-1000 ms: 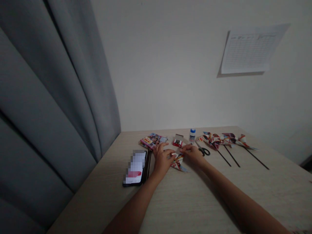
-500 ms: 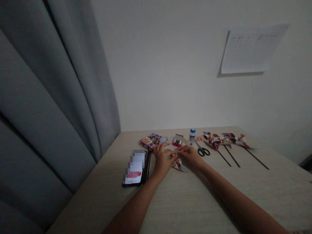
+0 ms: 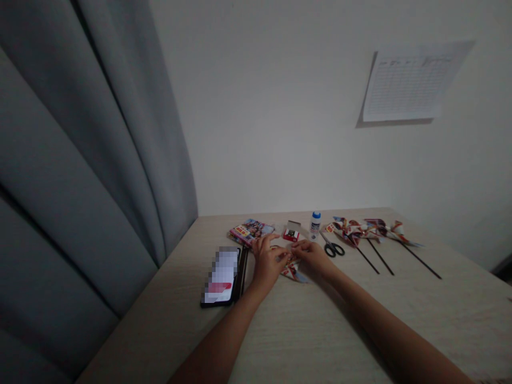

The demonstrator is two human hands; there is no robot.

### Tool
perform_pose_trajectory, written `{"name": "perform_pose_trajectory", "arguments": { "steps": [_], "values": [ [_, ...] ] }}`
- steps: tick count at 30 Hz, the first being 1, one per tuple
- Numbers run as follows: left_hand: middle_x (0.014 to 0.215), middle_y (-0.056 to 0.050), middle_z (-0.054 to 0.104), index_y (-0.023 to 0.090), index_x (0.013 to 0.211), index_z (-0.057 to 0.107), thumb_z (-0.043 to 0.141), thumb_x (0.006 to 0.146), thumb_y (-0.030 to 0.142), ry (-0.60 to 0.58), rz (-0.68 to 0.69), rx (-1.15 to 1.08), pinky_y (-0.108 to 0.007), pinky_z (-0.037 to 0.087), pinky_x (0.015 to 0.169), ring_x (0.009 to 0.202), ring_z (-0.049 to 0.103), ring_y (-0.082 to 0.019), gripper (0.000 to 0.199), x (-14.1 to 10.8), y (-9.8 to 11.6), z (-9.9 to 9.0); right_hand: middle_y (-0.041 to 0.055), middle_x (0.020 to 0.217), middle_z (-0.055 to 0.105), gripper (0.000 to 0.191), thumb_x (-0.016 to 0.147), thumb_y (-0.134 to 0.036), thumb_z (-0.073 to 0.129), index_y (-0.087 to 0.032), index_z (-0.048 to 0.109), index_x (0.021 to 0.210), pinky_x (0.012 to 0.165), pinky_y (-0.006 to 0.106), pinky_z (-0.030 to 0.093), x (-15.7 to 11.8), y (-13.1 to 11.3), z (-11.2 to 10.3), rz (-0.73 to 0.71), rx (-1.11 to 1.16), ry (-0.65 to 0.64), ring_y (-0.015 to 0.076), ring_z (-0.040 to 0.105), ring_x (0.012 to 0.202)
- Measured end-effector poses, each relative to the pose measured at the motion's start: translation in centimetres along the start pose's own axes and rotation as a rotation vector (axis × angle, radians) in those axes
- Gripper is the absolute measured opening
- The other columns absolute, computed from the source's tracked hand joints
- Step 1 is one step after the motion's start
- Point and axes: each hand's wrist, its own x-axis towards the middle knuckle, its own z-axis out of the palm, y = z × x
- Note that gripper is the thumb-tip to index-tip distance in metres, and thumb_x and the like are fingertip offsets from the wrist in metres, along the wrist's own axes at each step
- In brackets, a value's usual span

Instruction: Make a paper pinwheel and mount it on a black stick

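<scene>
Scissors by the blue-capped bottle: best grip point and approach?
Take the scissors by their black finger loops, coming from above on the right with the right hand: they lie flat, loops nearest the person, blades pointing away beside the blue-capped bottle.

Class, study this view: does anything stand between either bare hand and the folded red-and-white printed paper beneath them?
Nothing visible does: the left hand and the right hand both lie directly on the folded red-and-white printed paper.

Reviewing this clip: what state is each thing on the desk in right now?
Left hand, fingers on the paper
Right hand, fingers on the paper
Folded printed paper, creased, flat under both hands
Scissors, closed, lying flat
White glue bottle, upright, blue cap on
Paper pinwheels, on black sticks, lying flat
Phone, face up, screen pixelated
</scene>
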Motion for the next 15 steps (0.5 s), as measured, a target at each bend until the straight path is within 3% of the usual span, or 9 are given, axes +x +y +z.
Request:
{"name": "perform_pose_trajectory", "arguments": {
  "steps": [5,8,15],
  "values": [
    [0.129,-0.004,0.061,0.030,0.083,0.081,0.080,0.079,0.026,0.012,-0.021,-0.016,-0.053,0.029,0.114,0.125,0.048,-0.029,0.006,0.0,-0.1,0.0,0.0106,0.088,0.073,0.035,0.077,-0.053,0.071,-0.019,0.076,0.070,0.083,0.038,0.050,0.2,0.1,-0.3,-0.085,-0.017,0.014,0.0229,0.065,0.085],
    [0.128,-0.004,0.061,0.030,0.082,0.081,0.082,0.077,0.023,0.035,-0.037,-0.044,-0.051,0.032,0.112,0.126,0.048,-0.028,0.008,0.1,-0.1,0.0,0.0087,0.093,0.074,0.024,0.078,-0.044,0.072,-0.021,0.078,0.079,0.090,0.038,0.047,0.3,-0.1,-1.0,-0.192,-0.122,0.005,0.0232,0.065,0.093],
    [0.126,-0.004,0.062,0.030,0.081,0.081,0.084,0.074,0.020,0.042,-0.065,-0.074,-0.050,0.033,0.112,0.126,0.049,-0.027,0.013,0.3,0.0,-0.2,0.0069,0.102,0.072,0.014,0.078,-0.037,0.076,-0.024,0.079,0.082,0.093,0.039,0.044,-0.1,-0.8,-1.5,-0.230,-0.289,0.006,0.0250,0.062,0.105]
  ]
}}
